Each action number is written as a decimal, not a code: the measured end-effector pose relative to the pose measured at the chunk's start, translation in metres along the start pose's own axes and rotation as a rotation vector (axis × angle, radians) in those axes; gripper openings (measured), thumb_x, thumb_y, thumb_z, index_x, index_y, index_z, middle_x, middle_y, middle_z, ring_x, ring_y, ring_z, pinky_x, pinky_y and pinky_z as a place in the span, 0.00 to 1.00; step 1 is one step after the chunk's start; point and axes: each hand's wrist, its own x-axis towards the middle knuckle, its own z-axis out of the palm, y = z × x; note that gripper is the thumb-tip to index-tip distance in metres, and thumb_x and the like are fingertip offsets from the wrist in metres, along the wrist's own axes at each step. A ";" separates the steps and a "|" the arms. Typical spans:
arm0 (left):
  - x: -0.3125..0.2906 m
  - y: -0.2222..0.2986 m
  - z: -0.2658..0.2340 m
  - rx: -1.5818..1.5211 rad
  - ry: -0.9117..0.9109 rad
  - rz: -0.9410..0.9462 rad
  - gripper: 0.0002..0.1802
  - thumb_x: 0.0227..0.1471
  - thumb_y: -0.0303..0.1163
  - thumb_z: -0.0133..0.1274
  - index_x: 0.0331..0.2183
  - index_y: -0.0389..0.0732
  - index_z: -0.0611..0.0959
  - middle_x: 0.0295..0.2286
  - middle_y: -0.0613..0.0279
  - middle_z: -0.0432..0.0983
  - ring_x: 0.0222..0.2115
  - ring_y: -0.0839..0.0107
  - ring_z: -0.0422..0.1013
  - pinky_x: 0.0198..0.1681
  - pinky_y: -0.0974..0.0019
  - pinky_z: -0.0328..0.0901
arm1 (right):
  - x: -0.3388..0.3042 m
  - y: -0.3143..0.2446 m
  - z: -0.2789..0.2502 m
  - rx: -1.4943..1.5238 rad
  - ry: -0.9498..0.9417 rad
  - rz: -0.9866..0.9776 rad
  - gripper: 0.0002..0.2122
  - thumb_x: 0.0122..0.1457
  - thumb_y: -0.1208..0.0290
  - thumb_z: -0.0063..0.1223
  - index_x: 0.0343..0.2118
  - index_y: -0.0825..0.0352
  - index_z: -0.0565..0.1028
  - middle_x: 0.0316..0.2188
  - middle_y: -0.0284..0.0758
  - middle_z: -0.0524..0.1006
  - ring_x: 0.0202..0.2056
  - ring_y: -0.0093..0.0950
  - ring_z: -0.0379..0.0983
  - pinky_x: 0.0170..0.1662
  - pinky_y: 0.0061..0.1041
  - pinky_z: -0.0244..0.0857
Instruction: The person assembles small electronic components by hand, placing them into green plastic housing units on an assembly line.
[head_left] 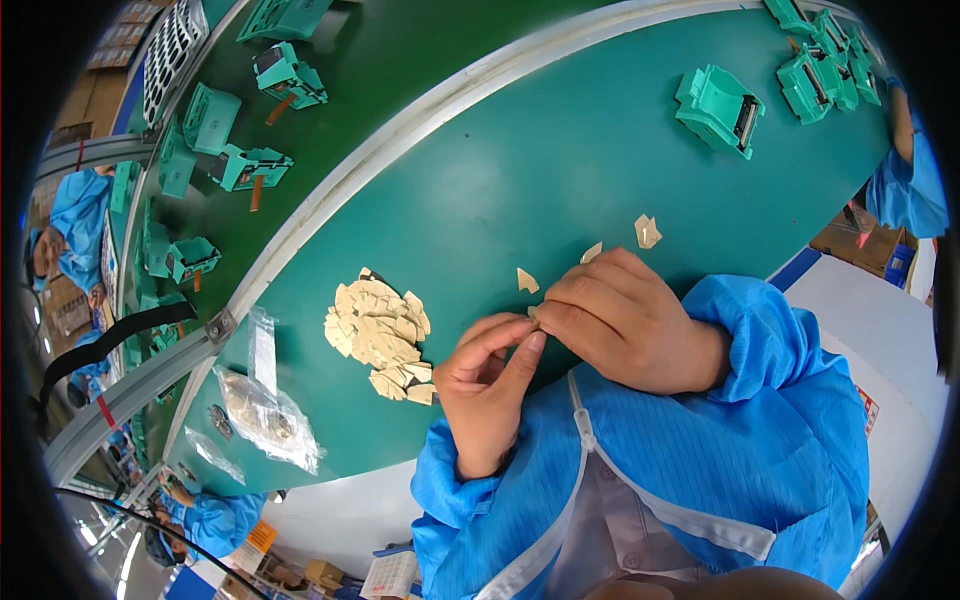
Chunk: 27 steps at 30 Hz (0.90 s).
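Note:
My left hand (490,378) and my right hand (625,325) meet fingertip to fingertip above the green table. Between thumbs and forefingers they pinch a small cream-coloured piece (533,312), mostly covered by the fingers. Just beyond my hands lie a loose cream piece (527,281), another (591,253) partly behind my right hand, and a third with a pale mark (648,232). To the left of my left hand is a heap of thin, angular cream pieces (375,330), some showing dark undersides.
A clear plastic bag (268,415) with small parts lies at the left. One green plastic housing (720,110) stands far right, near several more (815,80). Past a pale metal rail (330,185), more green housings (250,168) sit on a darker green surface. Other people in blue work nearby.

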 end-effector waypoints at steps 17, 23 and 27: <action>-0.006 -0.001 -0.002 0.038 0.047 -0.043 0.08 0.54 0.15 0.55 0.38 0.31 0.79 0.34 0.56 0.79 0.34 0.73 0.75 0.41 0.73 0.69 | -0.009 0.017 -0.002 0.525 0.087 0.472 0.07 0.45 0.81 0.56 0.27 0.67 0.71 0.24 0.35 0.70 0.28 0.33 0.69 0.30 0.30 0.62; 0.004 0.000 0.013 -0.220 0.071 -0.131 0.07 0.56 0.16 0.53 0.37 0.34 0.74 0.36 0.55 0.79 0.33 0.72 0.75 0.42 0.72 0.68 | -0.018 0.015 0.004 0.423 0.030 0.365 0.10 0.47 0.83 0.54 0.34 0.67 0.71 0.30 0.37 0.71 0.29 0.31 0.70 0.31 0.29 0.64; 0.004 -0.015 0.012 -0.242 0.025 -0.057 0.09 0.55 0.16 0.53 0.38 0.35 0.74 0.38 0.58 0.76 0.37 0.74 0.73 0.43 0.73 0.66 | -0.012 0.005 0.002 0.660 -0.017 0.499 0.11 0.52 0.81 0.55 0.39 0.68 0.72 0.33 0.37 0.72 0.29 0.31 0.71 0.32 0.28 0.64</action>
